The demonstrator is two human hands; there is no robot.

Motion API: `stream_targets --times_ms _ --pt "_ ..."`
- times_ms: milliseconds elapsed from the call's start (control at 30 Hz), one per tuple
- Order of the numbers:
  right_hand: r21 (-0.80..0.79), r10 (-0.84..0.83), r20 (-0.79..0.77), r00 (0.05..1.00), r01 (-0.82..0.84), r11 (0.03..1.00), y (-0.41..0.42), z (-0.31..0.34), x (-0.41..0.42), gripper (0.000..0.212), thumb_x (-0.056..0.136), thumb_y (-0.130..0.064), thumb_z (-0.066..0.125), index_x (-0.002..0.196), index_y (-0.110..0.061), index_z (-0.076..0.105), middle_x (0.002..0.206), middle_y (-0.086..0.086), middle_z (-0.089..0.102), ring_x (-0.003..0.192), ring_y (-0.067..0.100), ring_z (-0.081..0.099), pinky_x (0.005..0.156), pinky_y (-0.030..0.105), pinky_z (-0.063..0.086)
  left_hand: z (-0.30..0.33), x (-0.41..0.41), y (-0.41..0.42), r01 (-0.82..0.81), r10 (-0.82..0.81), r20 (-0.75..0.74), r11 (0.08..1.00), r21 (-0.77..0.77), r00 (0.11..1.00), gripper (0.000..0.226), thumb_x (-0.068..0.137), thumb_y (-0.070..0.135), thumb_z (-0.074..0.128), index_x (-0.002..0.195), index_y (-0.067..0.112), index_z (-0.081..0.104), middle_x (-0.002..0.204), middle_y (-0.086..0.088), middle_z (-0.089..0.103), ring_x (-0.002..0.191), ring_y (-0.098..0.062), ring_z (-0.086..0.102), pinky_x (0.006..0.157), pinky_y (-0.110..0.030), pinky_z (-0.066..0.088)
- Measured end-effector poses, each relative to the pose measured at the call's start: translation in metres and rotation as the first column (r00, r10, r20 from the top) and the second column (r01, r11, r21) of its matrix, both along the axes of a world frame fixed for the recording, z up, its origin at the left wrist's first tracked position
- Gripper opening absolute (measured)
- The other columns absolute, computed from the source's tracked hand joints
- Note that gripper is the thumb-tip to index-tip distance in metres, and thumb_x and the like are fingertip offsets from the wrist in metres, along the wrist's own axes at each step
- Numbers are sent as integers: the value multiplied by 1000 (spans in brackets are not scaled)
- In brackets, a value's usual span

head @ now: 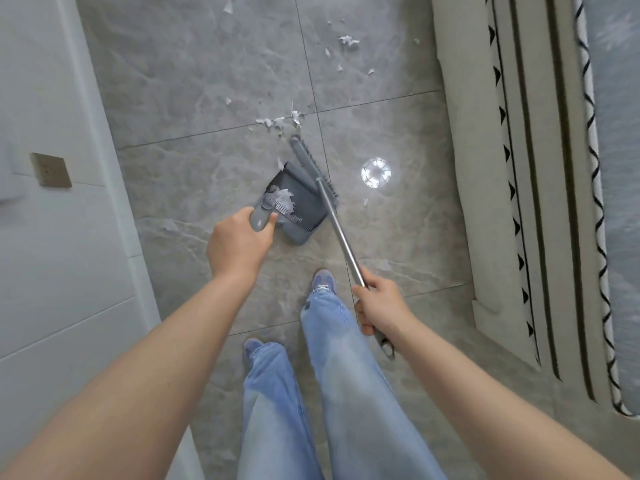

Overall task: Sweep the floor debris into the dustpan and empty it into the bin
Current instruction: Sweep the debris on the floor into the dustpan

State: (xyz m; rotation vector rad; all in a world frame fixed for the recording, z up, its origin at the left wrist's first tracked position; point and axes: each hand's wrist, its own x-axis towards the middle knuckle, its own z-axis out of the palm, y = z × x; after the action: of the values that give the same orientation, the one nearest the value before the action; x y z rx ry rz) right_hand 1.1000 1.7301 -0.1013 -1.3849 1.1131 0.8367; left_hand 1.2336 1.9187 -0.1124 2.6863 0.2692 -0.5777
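Observation:
My left hand [239,242] grips the handle of a grey dustpan [304,202] that rests on the tiled floor, with white paper scraps [282,197] lying inside near its comb. My right hand [381,308] holds the metal pole of a grey broom [341,233]. The broom head [311,164] lies along the dustpan's right side. A cluster of torn paper bits [277,121] sits just beyond the broom head, and more scraps [348,41] are scattered farther away.
A white wall with a brass socket plate [50,169] runs along the left. A beige bed frame and mattress edge [519,168] line the right. My jeans and shoes [323,284] stand just behind the dustpan. A bright light reflection [375,171] glints on the tiles.

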Motion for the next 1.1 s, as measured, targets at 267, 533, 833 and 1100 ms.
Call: stream_targets --times_ms 267,533,833,1100 --pt "-314 135 -46 990 -143 939 -74 -34 45 31 90 -4 39 114 -9 57 63 10 47 42 22 44 37 24 40 -2 0 19 160 -161 -43 987 -6 986 38 88 55 58 71 21 56 66 -4 59 70 -33 55 58 -31 34" --pt "-118 124 -101 987 -136 984 -8 -34 2 35 90 -5 37 113 -25 53 63 8 47 38 22 46 35 22 37 1 0 8 205 -205 -5 978 25 979 37 88 51 59 72 18 59 70 -11 63 73 -37 58 57 -32 35" --pt "-151 -199 -53 978 190 970 -57 -14 -32 59 97 -7 42 150 -31 35 52 1 37 36 14 34 38 23 34 8 3 -22 587 -587 -76 809 -25 806 41 86 55 63 65 21 51 58 -3 53 66 -34 60 52 -29 31" --pt "-192 -235 -243 941 191 963 -38 -36 -22 42 89 -2 32 113 -36 36 73 6 46 28 18 43 32 13 30 5 -6 -58 588 -587 -29 809 -1 809 36 85 47 66 68 16 58 67 -12 63 69 -38 63 53 -30 33"
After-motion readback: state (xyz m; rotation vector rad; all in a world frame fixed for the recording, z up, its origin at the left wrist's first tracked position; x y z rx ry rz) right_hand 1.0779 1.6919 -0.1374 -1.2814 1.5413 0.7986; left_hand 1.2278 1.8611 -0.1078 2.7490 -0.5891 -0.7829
